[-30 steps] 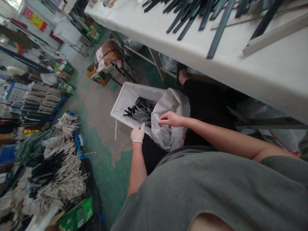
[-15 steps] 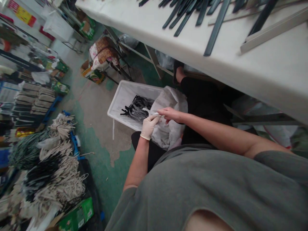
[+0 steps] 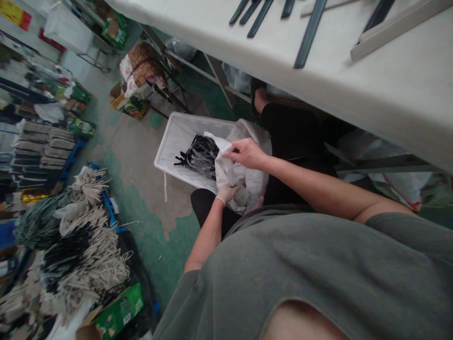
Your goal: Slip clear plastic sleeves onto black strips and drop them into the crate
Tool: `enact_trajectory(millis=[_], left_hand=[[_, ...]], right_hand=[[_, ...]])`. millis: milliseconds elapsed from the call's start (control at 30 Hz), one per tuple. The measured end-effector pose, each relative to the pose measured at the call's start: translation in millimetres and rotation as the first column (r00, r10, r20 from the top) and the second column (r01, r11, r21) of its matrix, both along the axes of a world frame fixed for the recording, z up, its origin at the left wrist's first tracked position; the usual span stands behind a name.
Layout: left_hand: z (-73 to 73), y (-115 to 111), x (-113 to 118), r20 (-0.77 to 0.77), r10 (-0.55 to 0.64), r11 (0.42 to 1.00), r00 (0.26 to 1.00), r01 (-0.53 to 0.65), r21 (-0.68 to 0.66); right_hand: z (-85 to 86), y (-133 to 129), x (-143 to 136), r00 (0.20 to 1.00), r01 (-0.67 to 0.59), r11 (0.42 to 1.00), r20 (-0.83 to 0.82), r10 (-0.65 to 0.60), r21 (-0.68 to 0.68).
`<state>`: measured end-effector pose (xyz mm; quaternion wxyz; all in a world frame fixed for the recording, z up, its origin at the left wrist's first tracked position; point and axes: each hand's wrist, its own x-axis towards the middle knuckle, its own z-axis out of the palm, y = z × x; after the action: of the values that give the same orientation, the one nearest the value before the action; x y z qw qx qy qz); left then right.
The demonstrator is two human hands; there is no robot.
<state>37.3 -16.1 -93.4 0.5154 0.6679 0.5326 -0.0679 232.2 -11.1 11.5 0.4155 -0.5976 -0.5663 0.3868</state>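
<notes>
A whitish sack (image 3: 255, 182) lies over my lap and the right part of a white plastic bin (image 3: 163, 146). My bare right hand (image 3: 246, 153) pinches the sack's pale upper edge. Lower down, my left hand (image 3: 227, 192), in a light glove, is at the sack's near side; its fingers are partly hidden in the folds, so I cannot make out its grip. A bundle of black and grey strips (image 3: 201, 157) lies inside the bin, left of the sack.
Dark strips (image 3: 310, 35) and a beige strip (image 3: 399, 29) lie on the white-covered table (image 3: 332, 89) above. A stool with a patterned cushion (image 3: 141, 66) stands beyond the bin. Cord bundles (image 3: 95, 264) are piled at lower left.
My hands have moved apart: the left went down into the sack's folds, the right rose slightly. The sack's edge is now spread out leftward over part of the bin. The view has shifted slightly.
</notes>
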Motion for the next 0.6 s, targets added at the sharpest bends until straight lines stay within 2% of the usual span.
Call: enact_trajectory(millis=[67, 133, 167, 233, 333, 433, 500, 600], left_hand=[[7.1, -2.1, -16.0, -0.001, -0.137, 0.989, 0.991, 0.137, -0.048], [21.5, -0.2, -25.0, 0.061, -0.14, 0.987, 0.988, 0.144, -0.065], [30.4, 1.8, -24.8, 0.124, -0.087, 0.995, 0.988, 0.093, -0.045], [48.0, 6.3, -14.0, 0.29, 0.078, 0.997, 0.954, -0.081, -0.001], [63.5, 12.3, 17.3, 0.46, 0.305, 0.934, 0.834, -0.355, 0.025], [60.0, 17.0, 41.9, 0.53, 0.457, 0.854, 0.714, -0.519, -0.037], [51.9, 18.7, 46.9, 0.524, 0.541, 0.809, 0.658, -0.577, -0.111], [44.1, 17.5, 42.3, 0.501, 0.549, 0.808, 0.67, -0.578, -0.113]], right_hand=[[-5.5, 2.7, 6.6, 0.999, 0.038, 0.999, -0.033, -0.039, -0.038], [-13.1, 4.3, 10.2, 0.998, 0.043, 0.997, -0.035, -0.045, -0.067], [-16.3, 4.7, 10.3, 0.999, 0.03, 0.997, -0.02, -0.031, -0.076], [-20.1, 5.0, 7.5, 0.999, -0.011, 0.997, 0.047, 0.015, -0.082], [-18.8, 4.9, 1.2, 0.967, -0.063, 0.996, 0.245, 0.075, -0.056], [-14.0, 3.0, -0.6, 0.894, -0.079, 0.997, 0.442, 0.073, -0.006], [-11.1, 0.2, 0.1, 0.856, -0.102, 0.994, 0.512, 0.073, 0.028], [-7.7, -3.7, 0.1, 0.825, -0.157, 0.986, 0.557, 0.098, 0.059]])
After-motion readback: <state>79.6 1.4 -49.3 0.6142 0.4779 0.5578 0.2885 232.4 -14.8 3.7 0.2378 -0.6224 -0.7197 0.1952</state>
